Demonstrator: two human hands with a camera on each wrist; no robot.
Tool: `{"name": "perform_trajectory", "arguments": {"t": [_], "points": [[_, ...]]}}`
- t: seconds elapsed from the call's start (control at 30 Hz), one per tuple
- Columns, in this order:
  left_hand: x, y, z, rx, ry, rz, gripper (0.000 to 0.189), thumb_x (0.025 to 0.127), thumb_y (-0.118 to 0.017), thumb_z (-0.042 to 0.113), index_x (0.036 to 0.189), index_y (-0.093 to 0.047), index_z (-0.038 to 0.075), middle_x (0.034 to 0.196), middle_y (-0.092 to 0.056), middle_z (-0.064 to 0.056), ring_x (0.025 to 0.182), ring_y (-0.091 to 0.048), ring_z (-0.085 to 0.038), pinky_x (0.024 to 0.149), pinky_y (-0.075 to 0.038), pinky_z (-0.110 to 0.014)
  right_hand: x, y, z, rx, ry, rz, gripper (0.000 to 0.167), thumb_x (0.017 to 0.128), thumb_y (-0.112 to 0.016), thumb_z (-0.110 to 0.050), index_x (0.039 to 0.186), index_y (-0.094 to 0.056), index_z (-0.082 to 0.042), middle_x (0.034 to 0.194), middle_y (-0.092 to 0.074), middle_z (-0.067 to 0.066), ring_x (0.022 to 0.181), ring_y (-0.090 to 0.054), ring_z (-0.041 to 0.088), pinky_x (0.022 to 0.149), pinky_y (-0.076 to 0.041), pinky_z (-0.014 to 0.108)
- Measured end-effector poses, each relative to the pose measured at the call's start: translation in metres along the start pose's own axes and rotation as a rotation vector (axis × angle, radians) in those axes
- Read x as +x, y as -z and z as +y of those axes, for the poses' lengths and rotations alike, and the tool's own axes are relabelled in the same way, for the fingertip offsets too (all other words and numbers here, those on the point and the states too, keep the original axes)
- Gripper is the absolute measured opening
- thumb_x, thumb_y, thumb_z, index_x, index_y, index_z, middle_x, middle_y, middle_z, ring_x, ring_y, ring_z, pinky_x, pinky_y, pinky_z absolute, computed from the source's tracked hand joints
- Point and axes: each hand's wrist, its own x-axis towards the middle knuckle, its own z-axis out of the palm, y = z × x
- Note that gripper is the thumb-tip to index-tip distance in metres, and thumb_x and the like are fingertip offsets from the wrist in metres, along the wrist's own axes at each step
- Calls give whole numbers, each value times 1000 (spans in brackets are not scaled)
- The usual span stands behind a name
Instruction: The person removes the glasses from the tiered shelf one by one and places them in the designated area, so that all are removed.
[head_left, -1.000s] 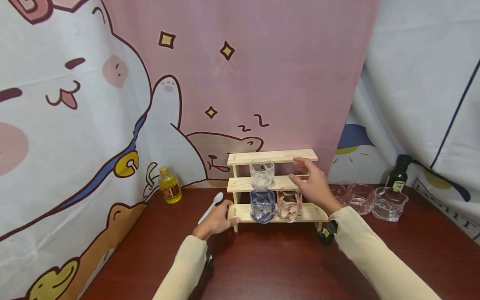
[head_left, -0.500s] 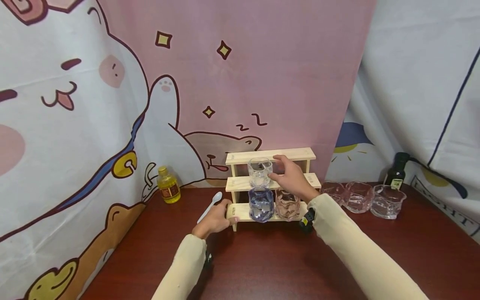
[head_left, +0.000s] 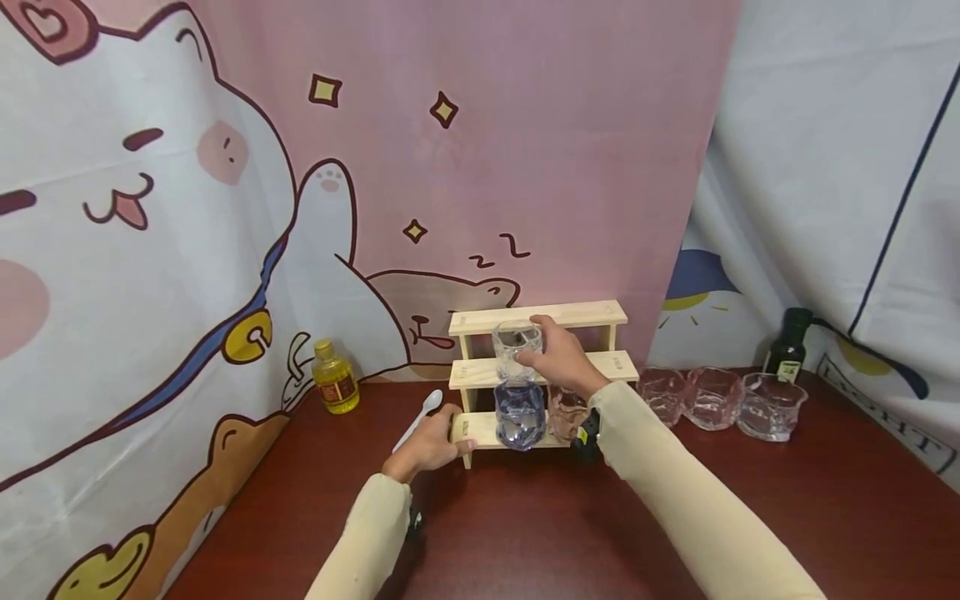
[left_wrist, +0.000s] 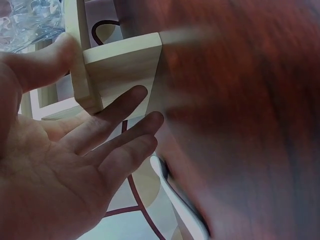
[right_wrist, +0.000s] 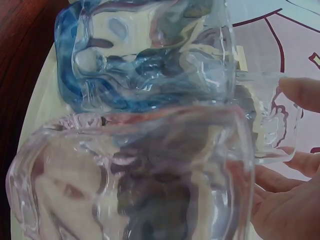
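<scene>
A three-step wooden rack (head_left: pixel 577 314) stands on the dark red table. My left hand (head_left: pixel 431 442) holds the left end of its lowest board; in the left wrist view the thumb lies on the board (left_wrist: pixel 77 55), other fingers extending past its edge. On the middle step is a clear glass (head_left: pixel 513 360), which my right hand (head_left: pixel 562 357) grips from the right. The right wrist view has the thumb (right_wrist: pixel 300 92) on one side of that glass, fingers on the other. A blue glass (head_left: pixel 520 417) and a pinkish glass (head_left: pixel 564 414) sit on the lowest step, the pinkish one partly hidden by my right wrist.
Beside my left hand lies a white spoon (head_left: pixel 418 419). A yellow oil bottle (head_left: pixel 335 379) stands back left. Right of the rack are two pink glasses (head_left: pixel 712 400), another clear glass (head_left: pixel 770 408) and a dark bottle (head_left: pixel 789 346). A printed cloth (head_left: pixel 585 167) hangs behind.
My right hand has moved left from above the pinkish glass to the clear glass on the middle step and now grips it. The left hand stays on the rack's end.
</scene>
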Motion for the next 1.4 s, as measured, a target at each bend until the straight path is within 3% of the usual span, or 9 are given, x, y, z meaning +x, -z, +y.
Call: {"name": "perform_trajectory", "arguments": {"t": [0.33, 0.87, 1.23, 1.4], "points": [[0, 0, -2, -8, 0, -2, 50, 90, -75, 20, 130, -51, 3, 96, -62, -11, 82, -53, -20, 73, -43, -33, 7, -10, -5, 37, -43, 27, 84, 91, -72, -29, 158, -24, -10, 160, -34, 22, 142, -40, 44, 112, -38, 59], [-2, -2, -5, -12, -9, -8, 51, 91, -75, 20, 131, -50, 2, 94, -62, -11, 81, -54, -20, 74, -43, -33, 10, -24, -10, 26, -54, 159, 85, 86, -78, -34, 153, -35, -5, 144, -53, 22, 129, -54, 41, 103, -48, 53], [1, -2, -3, -20, -7, -12, 50, 91, -74, 22, 131, -50, 4, 94, -61, -10, 81, -53, -20, 73, -43, -33, 9, -17, -10, 36, -46, 211, 86, 83, -81, -36, 152, -39, -4, 140, -57, 20, 124, -57, 39, 102, -49, 52], [1, -3, -2, -12, -1, -9, 50, 91, -75, 22, 131, -50, 5, 94, -61, -11, 81, -53, -20, 73, -42, -33, 7, -2, -14, 24, -6, 231, 85, 84, -80, -36, 151, -39, -4, 141, -56, 21, 126, -56, 39, 105, -47, 52]]}}
